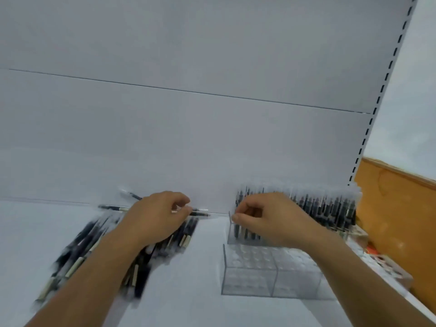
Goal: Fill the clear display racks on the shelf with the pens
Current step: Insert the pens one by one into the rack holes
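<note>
A heap of loose black pens (77, 256) lies on the white shelf (188, 279) at the left. My left hand (155, 215) hovers over the heap and pinches one pen (200, 212) lying sideways near the back panel. A clear rack (232, 234) at the back right stands packed with upright pens (330, 206). My right hand (266, 218) is at that rack's left end, fingers curled at the tops of the pens there; whether it pinches one is blurred. In front stands a clear rack (271, 272) with bare holes.
The white back panel (188, 138) rises right behind the racks. A slotted upright (377, 102) runs along the shelf's right side. An orange board (396, 208) and small colourful items (377, 258) lie past the right edge.
</note>
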`<action>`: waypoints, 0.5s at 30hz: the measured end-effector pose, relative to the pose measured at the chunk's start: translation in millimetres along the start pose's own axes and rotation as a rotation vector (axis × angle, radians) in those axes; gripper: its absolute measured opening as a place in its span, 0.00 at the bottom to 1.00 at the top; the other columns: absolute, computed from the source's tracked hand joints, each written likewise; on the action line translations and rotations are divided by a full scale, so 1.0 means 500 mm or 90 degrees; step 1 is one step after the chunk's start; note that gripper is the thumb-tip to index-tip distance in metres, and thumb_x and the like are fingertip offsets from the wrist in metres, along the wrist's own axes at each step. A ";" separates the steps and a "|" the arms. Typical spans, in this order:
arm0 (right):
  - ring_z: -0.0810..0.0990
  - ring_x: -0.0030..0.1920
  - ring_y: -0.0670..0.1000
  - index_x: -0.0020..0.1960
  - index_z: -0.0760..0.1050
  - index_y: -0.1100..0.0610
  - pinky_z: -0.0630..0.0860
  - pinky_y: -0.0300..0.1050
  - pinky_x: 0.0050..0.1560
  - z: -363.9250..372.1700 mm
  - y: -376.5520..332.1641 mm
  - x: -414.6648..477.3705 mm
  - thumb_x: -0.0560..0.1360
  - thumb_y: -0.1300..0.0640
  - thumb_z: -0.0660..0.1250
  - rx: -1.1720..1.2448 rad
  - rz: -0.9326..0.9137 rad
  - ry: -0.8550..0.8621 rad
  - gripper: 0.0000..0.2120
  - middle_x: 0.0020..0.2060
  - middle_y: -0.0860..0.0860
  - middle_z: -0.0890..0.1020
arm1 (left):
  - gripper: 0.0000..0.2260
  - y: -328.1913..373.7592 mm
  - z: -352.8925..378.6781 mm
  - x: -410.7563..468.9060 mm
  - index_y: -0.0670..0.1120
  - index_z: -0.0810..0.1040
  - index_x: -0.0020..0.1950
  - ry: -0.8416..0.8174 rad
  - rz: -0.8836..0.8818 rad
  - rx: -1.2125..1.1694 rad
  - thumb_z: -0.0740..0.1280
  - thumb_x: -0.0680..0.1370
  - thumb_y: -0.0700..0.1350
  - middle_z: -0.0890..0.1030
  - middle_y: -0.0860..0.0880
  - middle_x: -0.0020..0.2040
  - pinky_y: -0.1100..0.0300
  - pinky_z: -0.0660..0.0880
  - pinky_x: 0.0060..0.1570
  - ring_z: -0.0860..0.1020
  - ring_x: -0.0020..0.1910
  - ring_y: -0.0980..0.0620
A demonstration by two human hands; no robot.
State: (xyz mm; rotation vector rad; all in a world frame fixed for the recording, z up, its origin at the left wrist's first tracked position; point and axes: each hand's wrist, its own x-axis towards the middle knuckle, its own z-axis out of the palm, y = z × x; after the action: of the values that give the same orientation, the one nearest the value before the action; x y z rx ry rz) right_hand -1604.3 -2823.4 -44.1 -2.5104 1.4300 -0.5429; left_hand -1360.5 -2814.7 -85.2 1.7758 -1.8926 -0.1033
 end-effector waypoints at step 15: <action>0.73 0.47 0.56 0.59 0.74 0.56 0.69 0.47 0.44 0.178 -0.098 0.234 0.78 0.57 0.61 -0.312 -0.070 -0.150 0.11 0.54 0.56 0.78 | 0.15 -0.071 0.026 0.015 0.51 0.78 0.61 0.008 -0.127 0.091 0.68 0.75 0.50 0.81 0.50 0.56 0.53 0.76 0.54 0.78 0.54 0.48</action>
State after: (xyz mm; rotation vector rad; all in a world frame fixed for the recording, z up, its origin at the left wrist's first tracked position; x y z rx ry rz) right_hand -1474.9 -2899.5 -83.2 -2.9095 1.4792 0.1097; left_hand -1333.8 -2830.3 -108.2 2.0544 -1.7469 -0.0284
